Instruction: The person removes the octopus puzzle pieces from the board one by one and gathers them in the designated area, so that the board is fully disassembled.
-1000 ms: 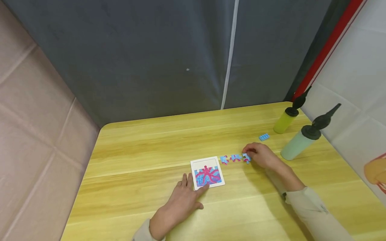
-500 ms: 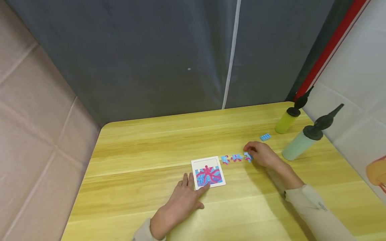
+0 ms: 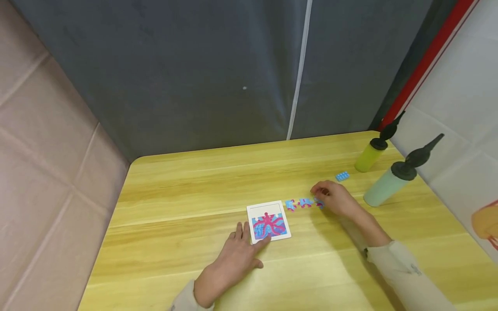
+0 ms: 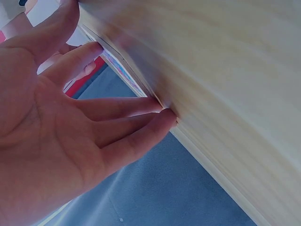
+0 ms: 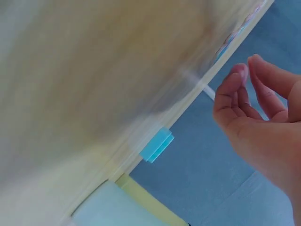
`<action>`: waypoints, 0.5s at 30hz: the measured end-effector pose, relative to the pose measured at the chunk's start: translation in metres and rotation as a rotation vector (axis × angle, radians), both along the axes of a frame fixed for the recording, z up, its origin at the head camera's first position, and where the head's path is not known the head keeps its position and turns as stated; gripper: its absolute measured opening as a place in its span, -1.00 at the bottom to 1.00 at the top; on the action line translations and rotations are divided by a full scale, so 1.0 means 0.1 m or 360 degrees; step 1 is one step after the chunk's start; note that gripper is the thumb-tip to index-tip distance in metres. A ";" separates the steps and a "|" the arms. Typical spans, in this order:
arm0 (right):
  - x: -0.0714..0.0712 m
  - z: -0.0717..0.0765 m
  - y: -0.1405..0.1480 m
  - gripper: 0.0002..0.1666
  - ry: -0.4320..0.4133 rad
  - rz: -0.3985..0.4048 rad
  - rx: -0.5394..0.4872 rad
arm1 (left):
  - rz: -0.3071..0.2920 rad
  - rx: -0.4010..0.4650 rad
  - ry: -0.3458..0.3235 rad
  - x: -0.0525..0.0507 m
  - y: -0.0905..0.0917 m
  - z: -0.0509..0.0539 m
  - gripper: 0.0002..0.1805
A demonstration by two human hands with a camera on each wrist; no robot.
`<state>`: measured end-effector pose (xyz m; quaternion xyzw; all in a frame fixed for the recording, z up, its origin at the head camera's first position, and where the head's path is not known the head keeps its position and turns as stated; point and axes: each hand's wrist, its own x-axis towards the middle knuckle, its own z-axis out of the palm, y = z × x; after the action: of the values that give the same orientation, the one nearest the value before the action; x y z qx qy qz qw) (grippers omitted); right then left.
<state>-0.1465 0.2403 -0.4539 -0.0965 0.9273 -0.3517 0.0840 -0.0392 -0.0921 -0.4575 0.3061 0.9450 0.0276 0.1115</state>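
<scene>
1. In the head view, we see a puzzle tray at the lower centre of the frame, flat on the counter. The octopus picture fills its lower part; a pale strip lies bare along its top.
2. Just right of the tray, we find a short row running nearly level across the frame: left piece, middle piece, right piece.
3. The right hand is much the nearer to this row. Its fingertips lie just above the right piece in the frame, and the hand partly covers that piece.
4. Its grip is closed up on nothing we can see: fingers curled, thumb and forefinger tips close together, clear of the counter in the right wrist view.
5. We judge the key relation to be the row's line: from the right grip it leads leftward to the tray's upper right corner.
6. The left hand has its fingers extended, forefinger on the tray's lower edge, others beside its left edge, gripping nothing.
</scene>
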 end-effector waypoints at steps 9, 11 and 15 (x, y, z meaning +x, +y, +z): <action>0.01 0.00 -0.17 -0.82 -0.0015 0.0071 -0.0089 | 0.0023 -0.0008 -0.0034 -0.02 0.02 0.01 -0.23; 0.02 0.00 -0.21 -0.83 -0.0013 0.0080 -0.0095 | 0.0026 -0.0005 -0.0045 -0.02 0.02 0.02 -0.23; 0.02 0.00 -0.29 -0.82 -0.0017 0.0102 -0.0122 | 0.0024 -0.0013 -0.0035 -0.02 0.02 0.02 -0.24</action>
<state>-0.1441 0.2114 -0.4537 -0.1274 0.9092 -0.3845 0.0965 -0.0417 -0.0904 -0.4558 0.2981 0.9462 0.0279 0.1230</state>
